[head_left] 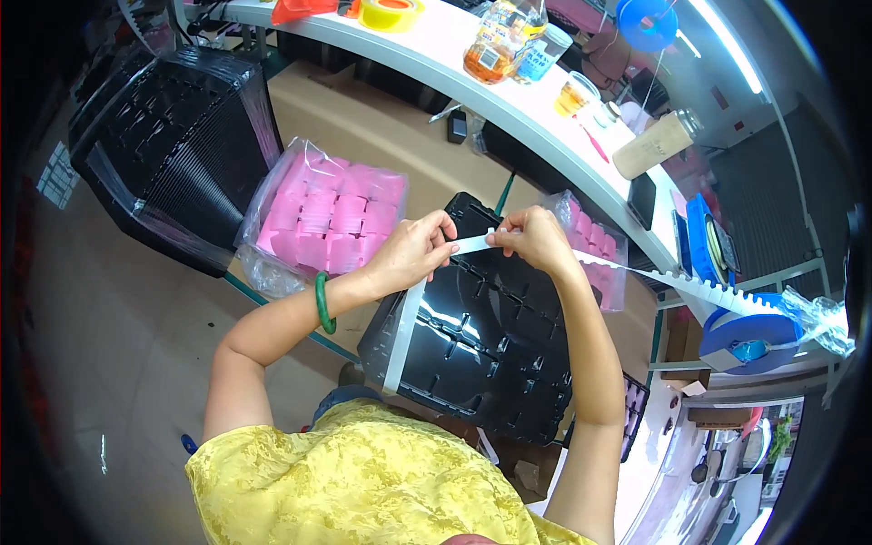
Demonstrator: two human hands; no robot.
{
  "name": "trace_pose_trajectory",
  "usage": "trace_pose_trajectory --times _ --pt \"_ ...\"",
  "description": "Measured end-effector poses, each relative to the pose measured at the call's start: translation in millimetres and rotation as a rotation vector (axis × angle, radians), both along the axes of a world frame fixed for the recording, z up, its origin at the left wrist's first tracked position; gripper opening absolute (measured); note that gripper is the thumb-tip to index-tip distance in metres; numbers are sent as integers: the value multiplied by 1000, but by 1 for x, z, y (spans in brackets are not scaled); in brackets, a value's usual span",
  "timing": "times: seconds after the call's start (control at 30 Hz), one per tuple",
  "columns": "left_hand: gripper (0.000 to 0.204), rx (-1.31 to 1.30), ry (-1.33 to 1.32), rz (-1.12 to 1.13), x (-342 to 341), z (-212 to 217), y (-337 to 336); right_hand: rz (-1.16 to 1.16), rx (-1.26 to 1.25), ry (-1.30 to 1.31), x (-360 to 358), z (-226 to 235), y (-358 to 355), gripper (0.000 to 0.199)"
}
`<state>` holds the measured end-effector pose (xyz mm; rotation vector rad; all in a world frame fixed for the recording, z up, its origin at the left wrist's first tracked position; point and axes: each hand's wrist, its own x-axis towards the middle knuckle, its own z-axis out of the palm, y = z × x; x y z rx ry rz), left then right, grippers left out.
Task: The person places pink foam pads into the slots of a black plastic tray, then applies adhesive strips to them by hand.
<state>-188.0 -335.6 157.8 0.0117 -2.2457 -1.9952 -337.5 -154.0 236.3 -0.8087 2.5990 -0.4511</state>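
Note:
Between my two hands a short length of white strip (471, 244) is pulled taut over a black moulded plastic tray (481, 336). My left hand (413, 247), with a green bangle at the wrist, pinches one end. Close by, my right hand (532, 238) pinches the strip between thumb and fingers. Past the right hand a white strip with a notched edge (699, 289) runs to a blue reel (749, 343). Another white band (401, 343) lies down the tray's left side, below my left hand; whether it joins the held piece I cannot tell.
Left of the tray sits a clear bag of pink pieces (331, 213); another pink bag (595, 245) lies behind my right arm. A film-wrapped stack of black trays (182, 150) stands far left. The white shelf (436, 68) carries a bottle (495, 45), tape (389, 13) and a phone (641, 200).

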Motion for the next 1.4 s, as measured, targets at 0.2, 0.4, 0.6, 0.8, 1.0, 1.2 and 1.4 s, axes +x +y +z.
trace_pose_trajectory --times 0.2,0.4,0.6,0.8,1.0,1.2,1.4 --pt "12 -171 84 50 -17 -19 -10 41 48 60 -11 -19 -21 25" --pt "18 -511 141 68 -26 -20 -11 73 105 151 -14 -31 -24 27" --pt "23 -917 209 -23 -42 -17 -5 114 134 300 -14 -45 -24 29" --pt "21 -1299 43 -293 -61 6 10 256 268 518 -7 -53 -42 19" --pt "15 -829 385 113 -43 4 -3 328 76 592 6 -29 -21 14" --pt "45 -422 117 -32 58 63 22 174 -486 470 87 1 67 13" --pt "36 -89 181 -429 140 73 49 -202 -362 232 251 60 267 11"
